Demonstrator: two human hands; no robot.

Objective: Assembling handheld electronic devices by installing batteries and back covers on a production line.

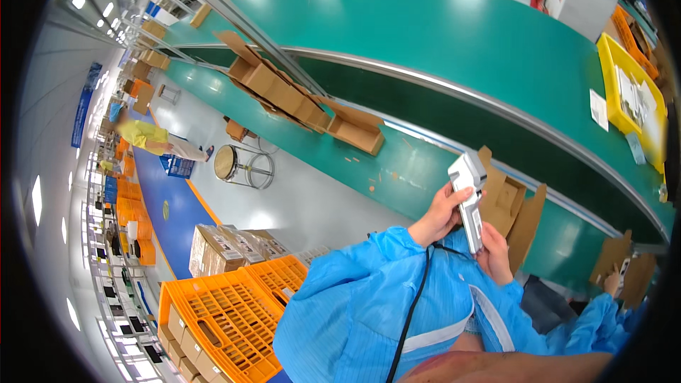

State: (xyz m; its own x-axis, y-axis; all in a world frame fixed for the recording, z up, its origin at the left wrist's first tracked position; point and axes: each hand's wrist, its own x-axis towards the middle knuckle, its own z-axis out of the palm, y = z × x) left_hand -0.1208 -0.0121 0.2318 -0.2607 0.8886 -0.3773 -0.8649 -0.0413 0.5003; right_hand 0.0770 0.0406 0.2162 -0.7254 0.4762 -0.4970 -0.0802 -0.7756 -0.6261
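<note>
A white and grey handheld device with a wider, blocky head is held upright in front of my chest. My left hand wraps around its middle, just under the head. At the lower end, the fingers of my right hand grip its edge. Right behind the device, an open cardboard box with raised flaps sits on the green bench. What my palms cover of the device is hidden.
More open cardboard boxes line the bench toward the far left. A yellow bin stands on the green conveyor. At lower left are orange crates and stacked cartons. To my right, a co-worker's hand holds a white item near another box.
</note>
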